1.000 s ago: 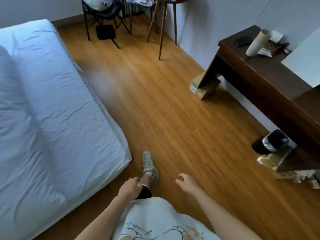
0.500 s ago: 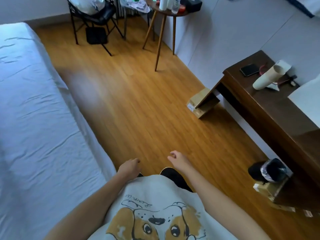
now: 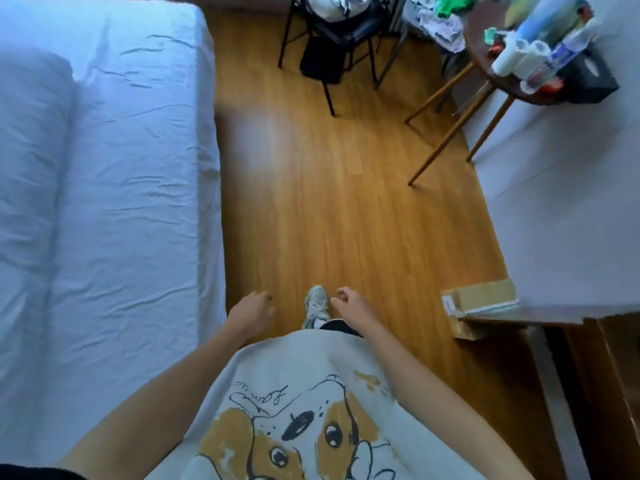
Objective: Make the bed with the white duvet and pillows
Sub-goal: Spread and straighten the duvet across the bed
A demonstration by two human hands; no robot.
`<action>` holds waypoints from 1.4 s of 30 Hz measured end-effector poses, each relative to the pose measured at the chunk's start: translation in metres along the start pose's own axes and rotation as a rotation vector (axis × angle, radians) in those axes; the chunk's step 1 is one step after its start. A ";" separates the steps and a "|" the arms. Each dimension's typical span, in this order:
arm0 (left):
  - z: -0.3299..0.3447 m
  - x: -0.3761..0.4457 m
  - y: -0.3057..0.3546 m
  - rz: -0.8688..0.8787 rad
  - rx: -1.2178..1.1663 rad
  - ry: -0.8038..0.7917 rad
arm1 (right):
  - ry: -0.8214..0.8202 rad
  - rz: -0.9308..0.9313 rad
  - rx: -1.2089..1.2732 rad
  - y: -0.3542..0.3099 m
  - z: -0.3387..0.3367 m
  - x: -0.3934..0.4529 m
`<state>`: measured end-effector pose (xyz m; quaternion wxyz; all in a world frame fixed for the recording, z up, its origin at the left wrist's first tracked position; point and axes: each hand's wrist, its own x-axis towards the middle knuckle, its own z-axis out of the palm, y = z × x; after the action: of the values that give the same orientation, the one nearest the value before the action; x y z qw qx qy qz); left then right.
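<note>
The bed fills the left side of the view, its mattress covered by a white fitted sheet creased in long shallow wrinkles. Along the far left lies the white duvet, a soft, thick roll with a rounded end near the top; its left side is cut off by the frame edge. No pillow can be made out.

Both hands hang in front of the person's body, over the floor and just beside the bed's edge. The left hand has its fingers loosely curled and holds nothing; the right hand is the same, fingers relaxed and bent inward, empty. Between them one pale mesh sneaker stands on the wooden floor, smooth honey-coloured planks with a dull glare patch.

The person wears a white T-shirt printed with a cartoon dog in tan and black (a line of cursive script sits above it, upside down and not readable).

At the right, a cardboard box with a white label (too small to read) lies on the floor, partly hidden under a dark wooden worktop. Further back stands a round wooden side table on thin splayed legs, crowded with blurred bottles and white rolls. A black folding chair piled with cloth stands at the top, cut off.
</note>
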<state>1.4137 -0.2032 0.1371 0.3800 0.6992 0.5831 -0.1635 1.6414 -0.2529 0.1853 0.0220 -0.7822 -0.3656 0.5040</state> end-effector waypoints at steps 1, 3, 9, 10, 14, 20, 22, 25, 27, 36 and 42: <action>-0.013 0.012 0.002 -0.032 -0.022 0.026 | -0.015 -0.028 -0.039 -0.021 -0.015 0.017; -0.038 0.032 0.002 -0.099 -0.052 0.077 | -0.067 -0.091 -0.122 -0.065 -0.042 0.047; -0.115 0.096 -0.017 -0.296 -0.266 0.149 | -0.200 -0.274 -0.381 -0.197 -0.079 0.139; -0.130 0.111 -0.023 -0.314 -0.293 0.156 | -0.219 -0.290 -0.424 -0.220 -0.080 0.158; -0.182 0.151 -0.039 -0.355 -0.330 0.181 | -0.254 -0.335 -0.516 -0.291 -0.081 0.204; -0.260 0.187 -0.058 -0.494 -0.465 0.243 | -0.345 -0.404 -0.633 -0.403 -0.081 0.258; -0.279 0.201 -0.064 -0.578 -0.528 0.273 | -0.375 -0.439 -0.680 -0.434 -0.079 0.280; -0.300 0.222 -0.075 -0.700 -0.595 0.291 | -0.427 -0.519 -0.770 -0.484 -0.077 0.314; -0.314 0.236 -0.079 -0.793 -0.643 0.301 | -0.474 -0.572 -0.831 -0.515 -0.077 0.339; -0.368 0.295 -0.056 -1.086 -0.998 0.439 | -0.653 -0.823 -1.196 -0.648 -0.084 0.408; -0.386 0.310 -0.082 -1.143 -1.083 0.430 | -0.678 -0.829 -1.276 -0.709 -0.045 0.423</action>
<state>1.3365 0.2923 0.1541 0.4030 0.0291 0.9081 0.1100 1.3831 0.5320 0.1664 -0.3529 -0.2524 -0.8262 0.3594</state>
